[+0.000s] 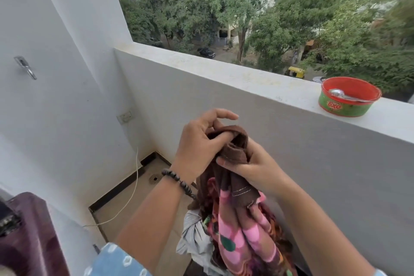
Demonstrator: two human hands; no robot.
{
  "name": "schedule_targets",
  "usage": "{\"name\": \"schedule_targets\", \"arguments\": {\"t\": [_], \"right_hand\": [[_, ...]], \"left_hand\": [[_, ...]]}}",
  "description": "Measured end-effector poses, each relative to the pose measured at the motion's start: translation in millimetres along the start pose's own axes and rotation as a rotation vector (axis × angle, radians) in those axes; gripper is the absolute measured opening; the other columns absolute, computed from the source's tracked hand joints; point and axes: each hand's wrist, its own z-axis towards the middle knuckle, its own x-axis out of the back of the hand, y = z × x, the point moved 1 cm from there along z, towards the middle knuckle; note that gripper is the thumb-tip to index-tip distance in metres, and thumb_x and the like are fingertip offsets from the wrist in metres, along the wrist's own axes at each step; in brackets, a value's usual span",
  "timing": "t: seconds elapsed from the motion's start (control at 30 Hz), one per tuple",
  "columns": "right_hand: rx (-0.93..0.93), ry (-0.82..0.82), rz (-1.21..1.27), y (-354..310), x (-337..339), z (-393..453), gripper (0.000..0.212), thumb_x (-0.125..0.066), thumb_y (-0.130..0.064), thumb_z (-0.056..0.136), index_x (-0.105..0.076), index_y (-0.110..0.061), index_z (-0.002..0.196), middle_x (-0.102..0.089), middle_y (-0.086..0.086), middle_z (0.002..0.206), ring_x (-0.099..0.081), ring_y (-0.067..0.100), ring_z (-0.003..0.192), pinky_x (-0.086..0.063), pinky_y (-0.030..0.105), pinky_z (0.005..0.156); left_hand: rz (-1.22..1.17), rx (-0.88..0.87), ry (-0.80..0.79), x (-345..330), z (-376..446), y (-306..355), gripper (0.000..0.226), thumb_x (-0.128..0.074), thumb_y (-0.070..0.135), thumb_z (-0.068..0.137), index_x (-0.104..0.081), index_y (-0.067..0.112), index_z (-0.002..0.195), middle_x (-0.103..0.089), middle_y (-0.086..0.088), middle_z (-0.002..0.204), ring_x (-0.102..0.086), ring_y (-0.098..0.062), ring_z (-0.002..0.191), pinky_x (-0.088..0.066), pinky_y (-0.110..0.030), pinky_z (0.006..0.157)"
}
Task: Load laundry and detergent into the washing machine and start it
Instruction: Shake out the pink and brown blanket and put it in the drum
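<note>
Just below the fingers hangs the brown and pink cloth (237, 219), over a grey garment (195, 240). The right hand (251, 167) has its fingers closed on the cloth's bunched brown top; the left hand (199, 145) pinches the same fold (index finger lifted free). Far right beyond the fingers, a red tub (348, 97) sits on the parapet (224, 69).

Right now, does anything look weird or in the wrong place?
Yes. A red and green tub with a metal spoon inside sits on top of the balcony wall, high above the street. A bump might knock it over the edge.
</note>
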Motion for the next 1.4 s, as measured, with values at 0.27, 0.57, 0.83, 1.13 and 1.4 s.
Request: {"name": "schedule_targets", "arguments": {"t": [0.27, 0.57, 0.83, 1.13, 1.4], "right_hand": [[0.135, 0.157, 0.073, -50.7, 17.1, 2.7, 0.012, -0.073, -0.021, 0.072, -0.070, -0.022, 0.084, -0.071, -0.003, 0.082, -0.066, 0.012, 0.082, -0.056, 0.027, 0.078], [0.359, 0.267, 0.279, -111.0, 27.0, -5.8, 0.008, -0.070, -0.017, 0.069, -0.070, -0.019, 0.077, -0.072, -0.005, 0.072, -0.069, 0.011, 0.069, -0.058, 0.028, 0.068], [0.131, 0.284, 0.061, -65.6, 43.5, -1.2, 0.046, -0.072, -0.012, 0.069, -0.059, -0.019, 0.113, -0.070, -0.005, 0.092, -0.068, 0.008, 0.083, -0.055, 0.022, 0.070], [-0.084, 0.008, -0.120, -32.0, 14.9, -1.2, 0.041, -0.082, 0.000, 0.071, -0.068, -0.013, 0.106, -0.075, 0.009, 0.100, -0.071, 0.024, 0.096, -0.058, 0.037, 0.086], [0.168, 0.132, -0.073, -68.1, 9.4, 2.9, 0.025, -0.079, 0.002, 0.069, -0.074, -0.022, 0.075, -0.072, -0.002, 0.078, -0.068, 0.012, 0.079, -0.057, 0.030, 0.074]], "left_hand": [[-0.082, 0.183, -0.117, 3.5, -35.2, -49.9, 0.030, -0.077, 0.047, 0.072, -0.068, 0.042, 0.100, -0.072, 0.004, 0.102, -0.067, -0.022, 0.093, -0.057, -0.047, 0.083], [0.311, 0.364, -0.128, 6.9, -54.2, -107.0, 0.014, -0.060, 0.021, 0.097, -0.070, 0.028, 0.103, -0.074, 0.007, 0.097, -0.068, -0.005, 0.089, -0.054, -0.033, 0.084], [0.127, 0.120, 0.031, 8.8, -4.1, -43.0, 0.021, -0.047, 0.024, 0.098, -0.068, 0.028, 0.095, -0.071, 0.016, 0.087, -0.066, -0.003, 0.087, -0.052, -0.029, 0.086], [0.292, -0.041, 0.074, -4.4, 10.3, -8.7, 0.039, -0.072, 0.043, 0.079, -0.051, 0.028, 0.108, -0.053, -0.008, 0.055, -0.048, -0.015, 0.049, -0.042, -0.038, 0.051], [0.197, -0.028, 0.114, -12.1, -36.1, -39.5, 0.019, -0.058, 0.044, 0.089, -0.063, 0.031, 0.101, -0.069, 0.001, 0.086, -0.066, -0.020, 0.078, -0.055, -0.043, 0.070]]}}
